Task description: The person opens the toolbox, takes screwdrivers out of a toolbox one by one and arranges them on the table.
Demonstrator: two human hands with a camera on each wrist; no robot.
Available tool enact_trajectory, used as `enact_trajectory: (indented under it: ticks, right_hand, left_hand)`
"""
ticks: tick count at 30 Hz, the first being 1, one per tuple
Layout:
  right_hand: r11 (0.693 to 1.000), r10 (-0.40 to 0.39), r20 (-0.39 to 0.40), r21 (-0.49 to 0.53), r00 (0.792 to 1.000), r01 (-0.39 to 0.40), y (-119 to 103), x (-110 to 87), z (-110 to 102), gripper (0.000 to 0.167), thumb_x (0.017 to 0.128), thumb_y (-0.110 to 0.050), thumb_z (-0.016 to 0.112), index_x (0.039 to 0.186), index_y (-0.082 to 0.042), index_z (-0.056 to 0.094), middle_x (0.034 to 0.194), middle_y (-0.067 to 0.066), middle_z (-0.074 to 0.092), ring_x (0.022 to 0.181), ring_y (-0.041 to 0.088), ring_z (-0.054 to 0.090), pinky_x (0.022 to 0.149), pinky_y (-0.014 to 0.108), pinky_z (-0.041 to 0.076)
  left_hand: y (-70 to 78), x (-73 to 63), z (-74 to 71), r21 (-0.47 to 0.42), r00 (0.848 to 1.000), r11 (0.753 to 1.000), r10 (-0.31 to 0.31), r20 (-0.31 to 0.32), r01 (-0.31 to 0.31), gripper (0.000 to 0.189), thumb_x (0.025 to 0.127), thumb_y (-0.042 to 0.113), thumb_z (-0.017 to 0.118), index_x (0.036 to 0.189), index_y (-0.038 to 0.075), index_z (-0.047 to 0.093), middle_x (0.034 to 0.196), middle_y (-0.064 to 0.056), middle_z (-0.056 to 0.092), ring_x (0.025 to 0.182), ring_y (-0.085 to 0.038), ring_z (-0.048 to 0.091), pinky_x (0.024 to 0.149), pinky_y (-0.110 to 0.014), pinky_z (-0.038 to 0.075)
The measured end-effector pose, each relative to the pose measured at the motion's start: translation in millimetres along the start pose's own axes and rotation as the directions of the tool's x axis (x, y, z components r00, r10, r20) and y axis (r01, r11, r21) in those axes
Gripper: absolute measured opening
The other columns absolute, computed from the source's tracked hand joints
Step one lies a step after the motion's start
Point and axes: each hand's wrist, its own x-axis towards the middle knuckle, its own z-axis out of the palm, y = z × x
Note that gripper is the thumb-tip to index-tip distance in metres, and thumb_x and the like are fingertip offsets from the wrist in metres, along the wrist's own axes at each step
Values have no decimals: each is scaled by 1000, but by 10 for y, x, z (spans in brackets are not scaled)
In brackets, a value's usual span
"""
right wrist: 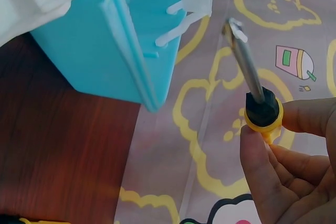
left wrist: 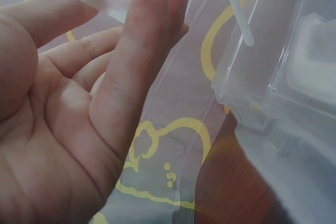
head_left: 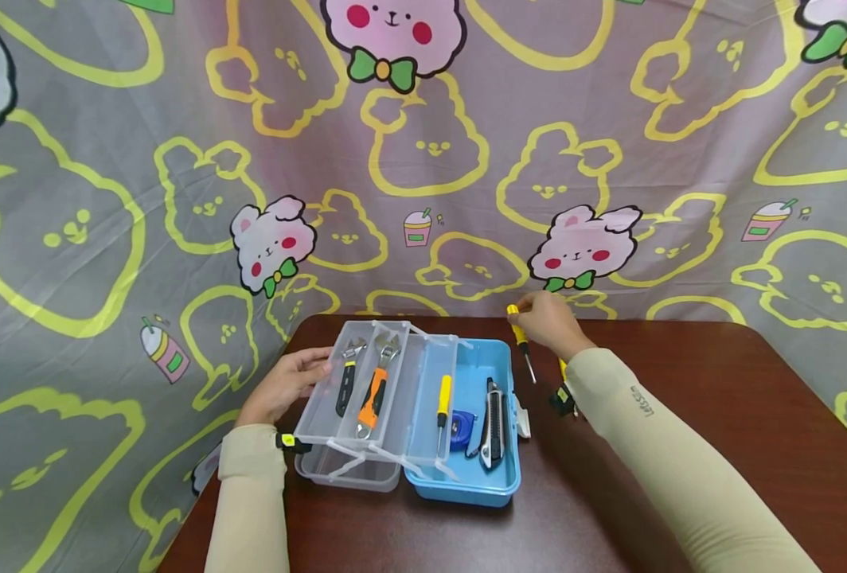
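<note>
My left hand [head_left: 290, 383] grips the left edge of the raised clear tray [head_left: 326, 402] of a toolbox. Two adjustable wrenches, one black-handled [head_left: 347, 386] and one orange-handled [head_left: 373, 398], lie in that tray. To the right of the toolbox's blue base [head_left: 466, 492], my right hand [head_left: 548, 320] pinches a yellow-handled screwdriver [head_left: 519, 330], its shaft slanting down above the table. In the right wrist view, thumb and fingers hold its handle near the black collar [right wrist: 262, 109]. Another yellow screwdriver [head_left: 444, 395] lies in the adjoining clear tray.
Inside the blue base are a blue tape measure [head_left: 461, 430] and a utility knife [head_left: 493, 426]. A white latch [head_left: 523, 422] sticks out at its right side. A yellow-and-black item [right wrist: 37, 221] is partly seen on the table [head_left: 681, 382]. Patterned cloth [head_left: 466, 263] hangs behind.
</note>
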Motion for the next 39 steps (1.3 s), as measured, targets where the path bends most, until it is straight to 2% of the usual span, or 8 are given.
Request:
enact_trajectory:
  ticks: [9,19,24,27,31,39]
  right_hand:
    - [1000,-10,3,-20,1000,10,76,-7,-67,33,93,-25,67,113,1,66,95,12,66,77,27,59,67,37,51]
    - [1000,-1,10,-6,1000,1,162,-17,-120,48,93,-25,66,131,4,58,119,19,63,85,28,60,75,39,54]
    - [1000,-9,7,-4,1000,9,235,-31,-160,44,94,-23,65,129,3,60,118,19,63,78,26,59,68,35,52]
    - [1000,-9,2,-19,1000,9,284,-31,-175,41,94,-23,65,125,3,63,111,17,65,74,25,58,64,34,51]
    - [1000,3,-3,-29,1000,-3,331,-36,-187,38,93,-24,66,120,3,65,103,16,65,73,26,58,63,35,51]
    - [997,63,12,-35,998,-62,394,-62,-233,38,93,-25,65,120,2,63,102,16,64,75,28,59,65,36,53]
  left_hand:
    - [-20,14,-1,8,1000,1000,4,-1,-4,47,98,25,59,142,9,50,124,-14,60,101,-30,64,80,-43,55]
    - [-16,9,-3,7,1000,1000,8,2,-8,47,98,25,60,142,9,50,125,-13,60,102,-30,64,80,-43,55]
    - [-7,10,-2,5,1000,1000,7,1,-7,47,98,25,60,141,9,51,125,-13,61,102,-30,64,80,-43,55]
    - [1,8,0,3,1000,1000,5,1,-5,46,98,24,60,141,9,51,124,-14,61,101,-30,64,80,-43,55]
    - [-2,9,1,-3,1000,1000,-1,0,1,45,98,24,60,140,8,51,123,-15,61,100,-31,65,79,-43,55]
    - [-22,10,0,-9,1000,1000,17,10,-17,46,99,22,58,141,5,50,123,-18,61,99,-30,65,79,-42,55]
